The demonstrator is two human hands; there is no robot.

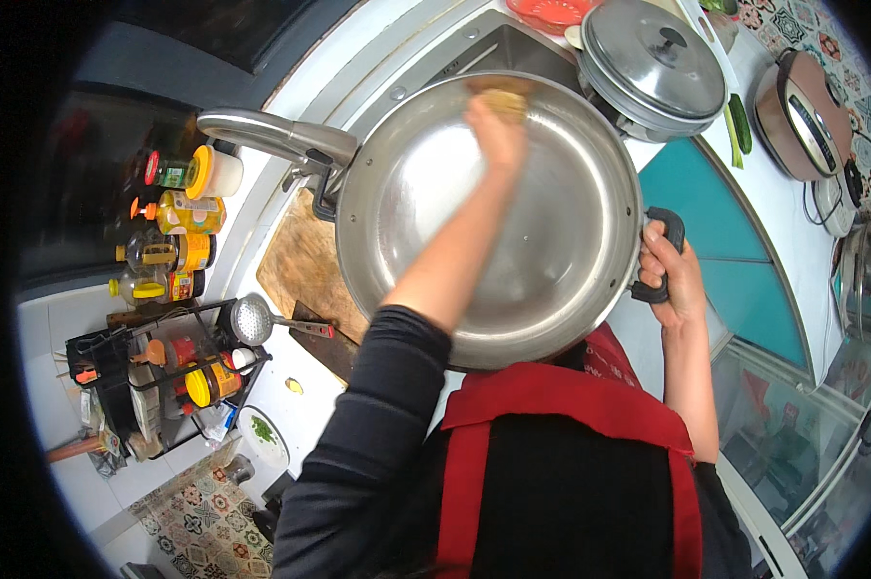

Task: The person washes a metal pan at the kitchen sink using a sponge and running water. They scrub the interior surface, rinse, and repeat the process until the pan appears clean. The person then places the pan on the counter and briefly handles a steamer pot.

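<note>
A large, wide stainless-steel pan (551, 239) with two black loop handles fills the middle of the view. My left hand (499, 141) presses a yellowish scrubber (506, 105) against the far inside wall of the pan; motion blurs it, with a brown patch at its far edge. On the right, my right hand (670, 271) is wrapped around the near-side black handle (663, 217). The opposite handle (324, 195) sits beside the faucet (291, 134). The pan overlaps the sink (515, 51) and hides most of it.
Left of the pan lie a wooden cutting board (302, 253), a cleaver (320, 333) and a skimmer (253, 320). Bottles (189, 211) line the sill. A lidded pot (652, 65) stands far right, near a cucumber (741, 123) and a rice cooker (804, 116).
</note>
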